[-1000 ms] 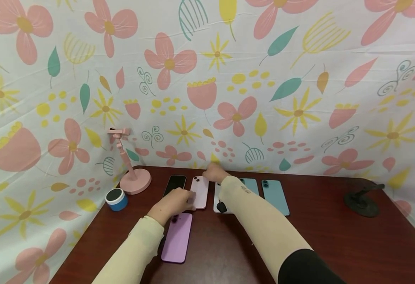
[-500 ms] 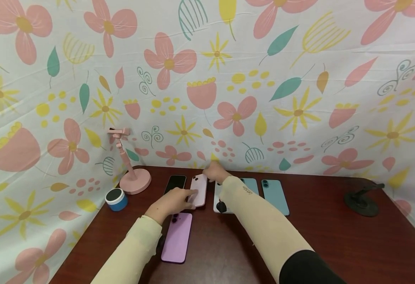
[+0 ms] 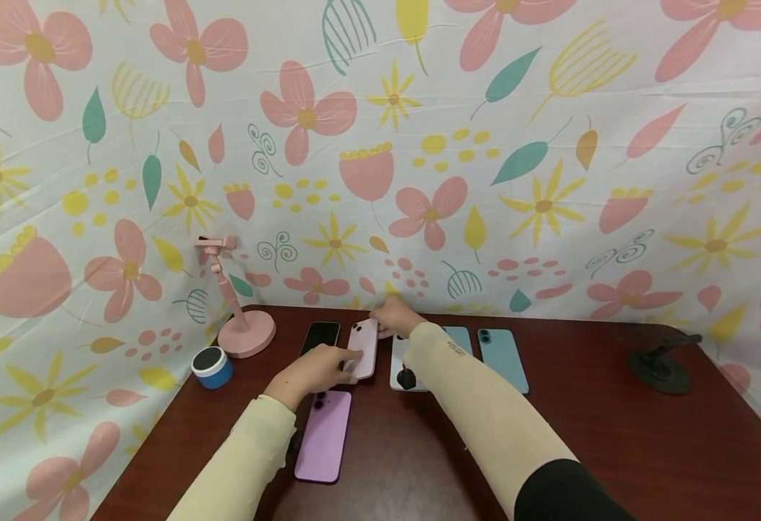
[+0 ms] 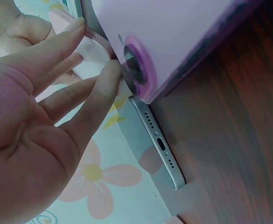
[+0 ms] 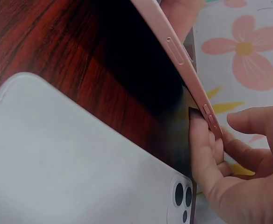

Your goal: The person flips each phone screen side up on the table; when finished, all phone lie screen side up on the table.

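Note:
A pale pink smartphone [image 3: 365,340] tilts off the table, its right edge raised. My left hand [image 3: 315,369] pinches its lower end; in the left wrist view the thumb meets the phone's bottom edge [image 4: 95,36]. My right hand [image 3: 395,316] grips its top right corner. The right wrist view has those fingers [image 5: 203,154] curled under the corner of the pink phone's side [image 5: 181,56], the thumb apart from it. A purple phone [image 3: 323,438] lies below my left hand. Beside the right forearm lies a white phone [image 3: 398,369], partly covered by the sleeve.
A black-screened phone [image 3: 320,336] lies left of the pink one. Two light blue phones, one [image 3: 461,337] partly hidden and one [image 3: 506,362] further right, lie along the back. A pink stand [image 3: 247,333], blue jar [image 3: 212,369] and black stand [image 3: 659,370] flank them.
The pink phone has shifted slightly left, and its right edge has risen from the table. Both hands stay at it; the other phones have not moved.

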The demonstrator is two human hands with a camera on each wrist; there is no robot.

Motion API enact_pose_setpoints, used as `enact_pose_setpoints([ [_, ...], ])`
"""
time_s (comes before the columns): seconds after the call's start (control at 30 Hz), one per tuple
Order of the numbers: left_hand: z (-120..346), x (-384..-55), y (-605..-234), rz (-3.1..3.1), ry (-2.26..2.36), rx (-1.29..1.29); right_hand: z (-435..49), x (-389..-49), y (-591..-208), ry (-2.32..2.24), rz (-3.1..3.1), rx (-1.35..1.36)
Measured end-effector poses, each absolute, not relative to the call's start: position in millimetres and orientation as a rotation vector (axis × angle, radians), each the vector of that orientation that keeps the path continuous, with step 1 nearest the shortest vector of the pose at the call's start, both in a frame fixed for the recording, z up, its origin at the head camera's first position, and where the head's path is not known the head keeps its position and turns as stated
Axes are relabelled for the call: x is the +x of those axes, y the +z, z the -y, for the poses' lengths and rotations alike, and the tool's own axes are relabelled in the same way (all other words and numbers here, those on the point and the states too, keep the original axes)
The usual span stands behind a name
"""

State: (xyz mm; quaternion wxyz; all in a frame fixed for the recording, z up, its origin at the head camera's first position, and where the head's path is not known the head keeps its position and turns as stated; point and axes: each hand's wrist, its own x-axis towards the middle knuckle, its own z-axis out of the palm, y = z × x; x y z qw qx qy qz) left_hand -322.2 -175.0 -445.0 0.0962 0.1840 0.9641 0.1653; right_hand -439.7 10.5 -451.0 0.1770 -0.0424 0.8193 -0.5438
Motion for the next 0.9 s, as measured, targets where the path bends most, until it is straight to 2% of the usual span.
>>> enact_pose_setpoints([
  [0.9, 163, -321, -447, -2.865, 0.684, 0.395, -22, -440, -451, -1.634, -2.125, -0.081],
])
